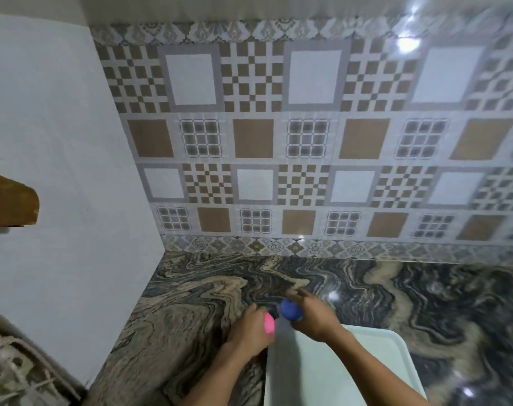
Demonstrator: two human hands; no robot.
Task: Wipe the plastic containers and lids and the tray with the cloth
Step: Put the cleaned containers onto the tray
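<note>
Lids: pink lid (269,323) gripped in left hand (249,329), blue lid (290,309) in right hand (314,319), above the tray (366,361). No cloth visible, so grabbing that looks next.

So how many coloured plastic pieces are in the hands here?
2: a pink piece in the left hand and a blue piece in the right hand, above the tray's far end. Others may be hidden.

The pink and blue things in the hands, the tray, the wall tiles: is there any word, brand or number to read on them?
None can be read.
pink item in the left hand: plain, blurred.
blue item in the right hand: plain, blurred.
tray: blank.
wall tiles: patterns only, no lettering.
</note>
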